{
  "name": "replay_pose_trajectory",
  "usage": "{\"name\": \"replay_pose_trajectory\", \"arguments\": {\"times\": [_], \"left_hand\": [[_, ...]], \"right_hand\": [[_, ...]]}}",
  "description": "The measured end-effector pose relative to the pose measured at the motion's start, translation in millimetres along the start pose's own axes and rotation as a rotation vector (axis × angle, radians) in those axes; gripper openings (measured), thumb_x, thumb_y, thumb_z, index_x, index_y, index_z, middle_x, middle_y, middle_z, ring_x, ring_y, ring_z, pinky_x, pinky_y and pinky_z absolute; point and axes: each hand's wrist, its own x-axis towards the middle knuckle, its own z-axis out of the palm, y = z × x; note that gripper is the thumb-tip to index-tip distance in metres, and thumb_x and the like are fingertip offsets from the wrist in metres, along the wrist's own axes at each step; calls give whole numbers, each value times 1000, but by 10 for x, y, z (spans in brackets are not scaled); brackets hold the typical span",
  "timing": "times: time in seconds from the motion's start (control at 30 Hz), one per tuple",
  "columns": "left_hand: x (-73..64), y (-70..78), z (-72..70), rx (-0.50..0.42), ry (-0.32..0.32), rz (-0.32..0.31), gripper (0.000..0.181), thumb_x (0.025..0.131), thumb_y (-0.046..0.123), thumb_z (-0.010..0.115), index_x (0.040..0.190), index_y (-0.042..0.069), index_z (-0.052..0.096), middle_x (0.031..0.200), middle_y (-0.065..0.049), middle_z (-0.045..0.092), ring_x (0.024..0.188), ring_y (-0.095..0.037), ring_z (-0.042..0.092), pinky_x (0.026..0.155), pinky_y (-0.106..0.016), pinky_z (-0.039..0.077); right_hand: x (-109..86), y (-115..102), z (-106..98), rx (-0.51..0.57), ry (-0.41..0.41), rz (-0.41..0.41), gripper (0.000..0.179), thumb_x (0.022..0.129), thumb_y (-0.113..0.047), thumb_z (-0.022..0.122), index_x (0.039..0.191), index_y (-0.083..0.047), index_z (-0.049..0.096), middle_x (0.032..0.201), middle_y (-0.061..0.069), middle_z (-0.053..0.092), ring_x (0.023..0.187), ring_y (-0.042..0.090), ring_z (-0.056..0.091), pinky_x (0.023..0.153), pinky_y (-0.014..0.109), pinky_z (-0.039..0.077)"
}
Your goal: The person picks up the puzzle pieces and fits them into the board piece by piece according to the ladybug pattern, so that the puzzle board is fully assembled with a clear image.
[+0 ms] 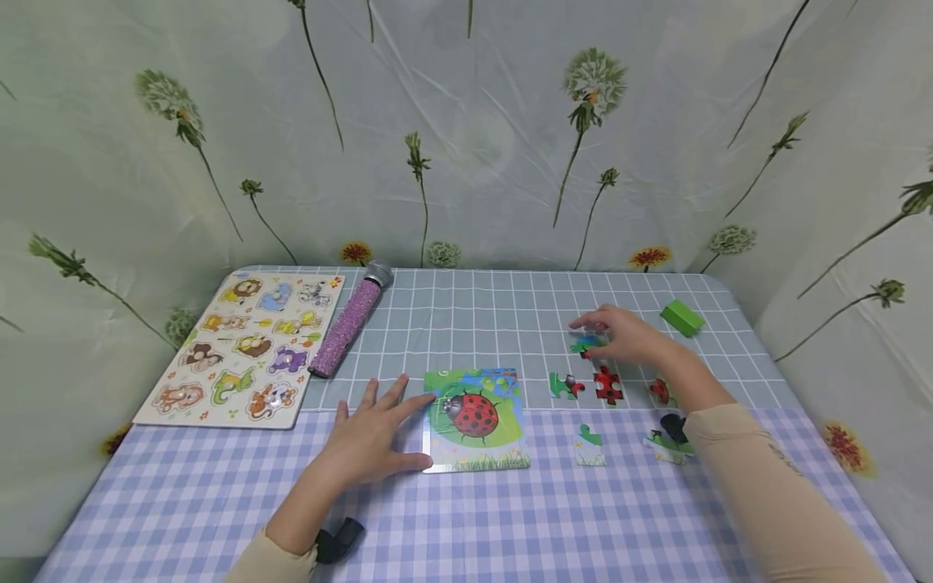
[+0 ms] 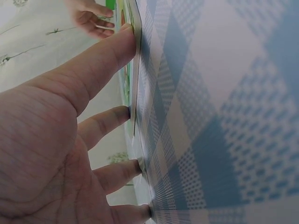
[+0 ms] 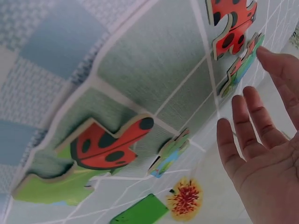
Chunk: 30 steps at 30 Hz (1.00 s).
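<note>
My left hand (image 1: pixel 368 445) is spread wide, its thumb and index fingertip at the left edge of the square ladybug puzzle board (image 1: pixel 513 437). In the left wrist view, the thumb (image 2: pixel 107 58) rests against the board's side. Over the loose puzzle pieces at right, my right hand (image 1: pixel 630 336) hovers with fingers loosely bent and nothing gripped. A blue-green jigsaw piece (image 1: pixel 583 343) lies under it, partly hidden. Nearby are a red spotted piece (image 1: pixel 607 386), a green-and-red piece (image 1: pixel 563 386) and a pale piece with green (image 1: pixel 590 449). The right wrist view shows the fingers apart.
A wooden animal puzzle board (image 1: pixel 175 405) lies at the left, beside a pink glittery microphone (image 1: pixel 350 324). A green block (image 1: pixel 682 317) sits at the back right. More pieces, one red (image 1: pixel 659 392) and one green (image 1: pixel 665 448), lie beside the right forearm.
</note>
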Motion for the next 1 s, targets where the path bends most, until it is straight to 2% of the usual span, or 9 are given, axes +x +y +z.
{"name": "replay_pose_trajectory", "arguments": {"times": [0.27,0.43,0.7,1.0], "left_hand": [[3,11,-7,1,-2,-8,93,80,64,87,161,39,50,178,-12,30,159,-62,21,109,-95,19],[11,22,-14,-1,-7,-9,93,79,64,88,161,39,50,178,-12,30,159,-62,20,109,-95,19],[9,42,-28,-1,-8,-15,94,78,63,88,160,38,51,177,-12,31,159,-62,21,109,-95,18],[-9,38,-18,-4,-3,-15,92,80,63,88,160,38,51,177,-12,30,159,-62,21,110,-95,18]], "right_hand": [[23,110,3,103,-17,25,49,93,-11,82,140,-7,70,133,22,66,118,37,62,100,58,55],[50,167,22,112,-34,27,46,93,-11,82,137,-7,71,131,21,69,115,34,64,99,56,56],[44,233,36,140,-32,56,43,94,-13,81,137,-8,72,137,22,63,122,40,62,108,60,53],[41,249,27,159,-67,85,46,95,-17,82,139,-8,72,143,24,59,128,42,59,113,63,49]]}}
